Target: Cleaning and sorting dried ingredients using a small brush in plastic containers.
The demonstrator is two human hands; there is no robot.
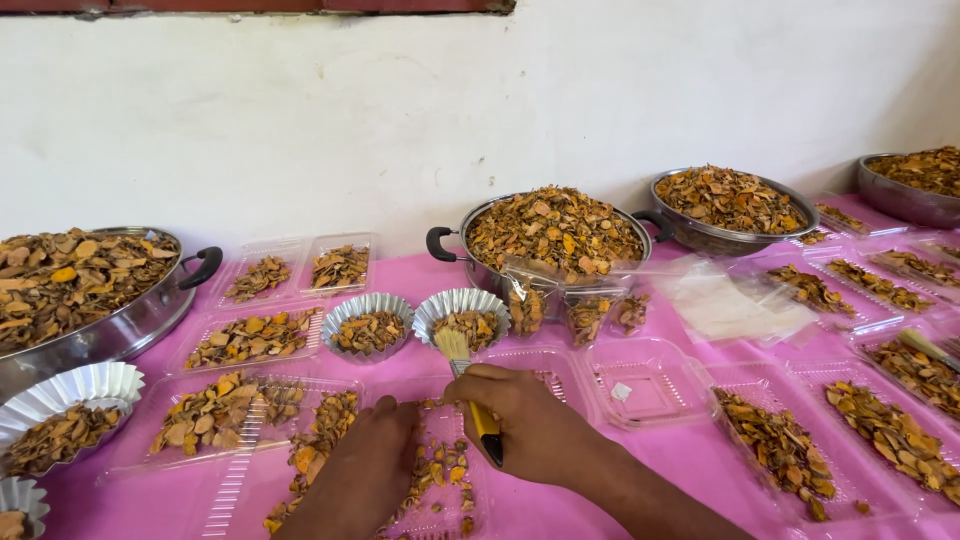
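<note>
My right hand (530,425) grips a small brush (468,385) with a yellow and black handle and pale bristles; the bristles point up toward a fluted foil cup (455,305) of dried orange-brown chips. My left hand (360,480) rests flat on a clear plastic tray (440,470) that holds scattered dried chips, right beside my right hand. Both hands lie over a pink tablecloth (650,460).
Big steel pans (480,270) heaped with dried chips line the white wall. Several clear plastic trays (250,340), some filled, one empty tray (645,385), foil cups (368,310) and clear bags (730,300) cover the table on both sides.
</note>
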